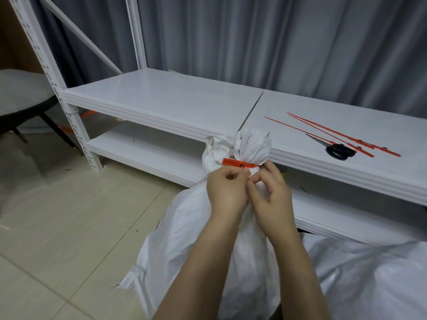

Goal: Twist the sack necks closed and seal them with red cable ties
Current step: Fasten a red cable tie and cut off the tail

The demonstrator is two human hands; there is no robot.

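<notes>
A grey curtain [254, 42] hangs across the whole back, and in front of it stands a white shelving rack [76, 125] on a pale tiled floor [57, 215]. A full white woven sack [196, 239] stands upright on the floor against the front edge of the rack's upper shelf [161, 100]. A second white sack [369, 273] lies low at the right, just beside the first. A chair [20, 93] with a pale seat sits at the far left, well apart from the sacks. The standing sack's neck [253, 146] is gathered into a bunched tuft. Both forearms reach up to it from the bottom of the view. The left grip [226, 192] has its fingers curled tight just under the tie's flat tag. The right grip [270, 195] is pinched together right beside the left one, touching it, with its forefinger tip against the tie at the neck. Whether either pinches the tie's tail or only sackcloth I cannot tell. On the upper shelf at the right lie several loose red cable ties [335, 132], with black scissors [338, 150] resting across them. The red cable tie [239, 163] being fitted sits around the base of the tuft, its tag pointing left.
</notes>
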